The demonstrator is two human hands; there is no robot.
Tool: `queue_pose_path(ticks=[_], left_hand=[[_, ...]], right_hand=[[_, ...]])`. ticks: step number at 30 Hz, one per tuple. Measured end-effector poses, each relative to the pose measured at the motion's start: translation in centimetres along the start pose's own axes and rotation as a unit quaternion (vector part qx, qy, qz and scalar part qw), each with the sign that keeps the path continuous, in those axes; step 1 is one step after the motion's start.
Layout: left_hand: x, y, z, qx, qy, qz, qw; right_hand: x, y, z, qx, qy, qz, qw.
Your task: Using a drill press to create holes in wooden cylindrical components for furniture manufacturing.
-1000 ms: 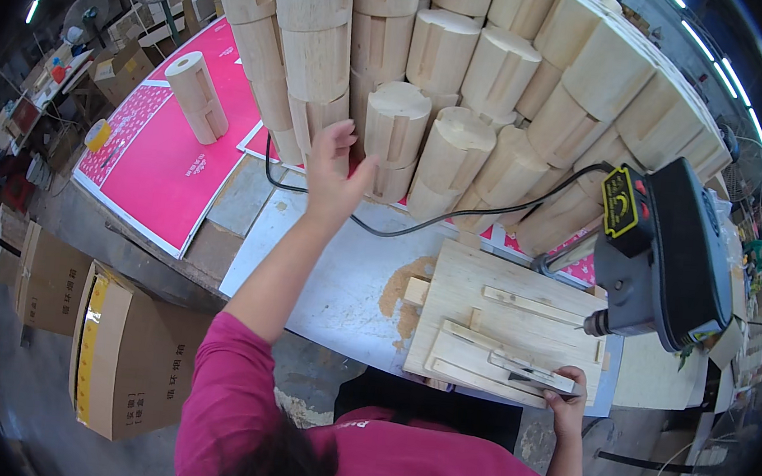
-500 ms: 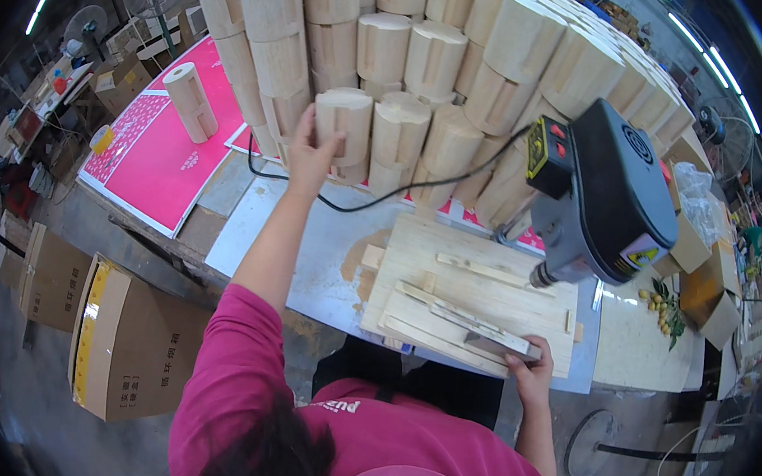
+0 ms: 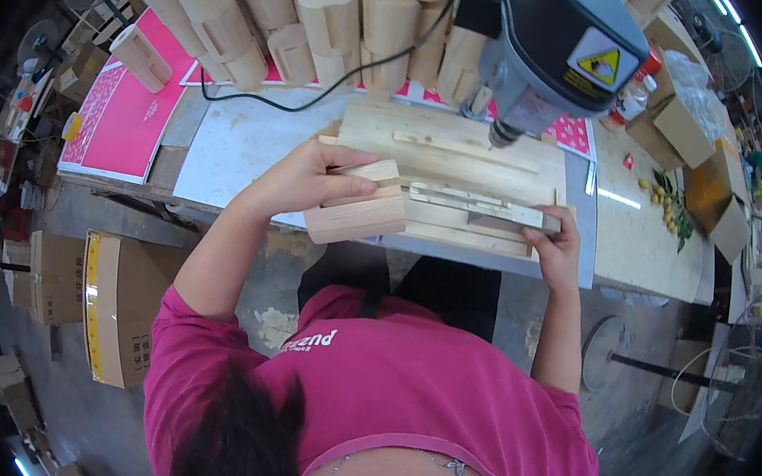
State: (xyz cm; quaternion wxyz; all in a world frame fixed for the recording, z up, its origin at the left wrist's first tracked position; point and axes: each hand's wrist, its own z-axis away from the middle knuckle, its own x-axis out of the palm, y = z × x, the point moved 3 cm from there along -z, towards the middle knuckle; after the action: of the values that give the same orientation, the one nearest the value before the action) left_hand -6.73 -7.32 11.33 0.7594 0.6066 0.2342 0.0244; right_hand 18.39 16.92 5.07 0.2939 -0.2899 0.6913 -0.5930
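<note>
My left hand is closed on a pale wooden cylinder block with a groove along its side, held tilted over the front of the worktable. My right hand grips the right end of a long narrow bar, part pale and part metallic. The bar's left end comes up close to the block; I cannot tell whether it enters the groove. Beneath both lies a wooden board with strips fixed on it. Over the board hangs the chuck of a grey and black drill press.
Stacked grooved wooden cylinders stand along the back. A black cable crosses the table before them. One cylinder stands on a pink printed sheet at left. Cartons and yellow fruit lie at right; large cartons stand lower left.
My left hand has taken a cylinder block from the stack's front and brought it down beside the bar. My right hand still grips the bar, now raised and more level. The view has shifted.
</note>
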Motion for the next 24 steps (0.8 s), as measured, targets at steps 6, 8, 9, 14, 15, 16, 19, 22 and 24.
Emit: queue_pose_path(ticks=[6,8,9,14,15,16,19,22,24], left_hand=[[2.4,-0.5,-2.7,0.010,-0.085,-0.066,0.994],[3.6,0.1,-3.3,-0.034,-0.141,-0.107,0.984],[3.7,-0.3,-3.6,-0.035,-0.142,-0.107,0.983],[5.4,-2.9,-5.5,0.042,-0.081,-0.034,0.995],[6.2,-3.1,-5.8,0.041,-0.082,-0.033,0.995],[6.6,-3.2,-6.2,0.033,-0.010,0.059,0.998],[8.2,-3.3,-6.9,0.058,0.133,0.187,0.972],[8.4,-3.0,-6.7,0.097,0.289,0.222,0.926],[8.1,-3.5,-5.8,0.102,0.377,0.218,0.894]], right_hand=[[-1.5,1.0,0.4,0.007,-0.064,-0.044,0.997],[-1.7,1.5,0.5,0.007,-0.100,-0.036,0.994],[-1.7,1.7,0.5,0.008,-0.099,-0.037,0.994],[-0.9,3.1,0.4,0.030,-0.079,-0.074,0.994],[-0.8,3.1,0.4,0.032,-0.079,-0.074,0.994],[-0.6,3.1,0.4,0.026,-0.082,-0.053,0.995],[-0.2,3.1,0.1,0.027,-0.082,-0.022,0.996],[-0.7,3.5,0.1,0.058,-0.070,0.023,0.996],[-1.0,3.9,0.1,0.080,-0.066,0.060,0.993]])
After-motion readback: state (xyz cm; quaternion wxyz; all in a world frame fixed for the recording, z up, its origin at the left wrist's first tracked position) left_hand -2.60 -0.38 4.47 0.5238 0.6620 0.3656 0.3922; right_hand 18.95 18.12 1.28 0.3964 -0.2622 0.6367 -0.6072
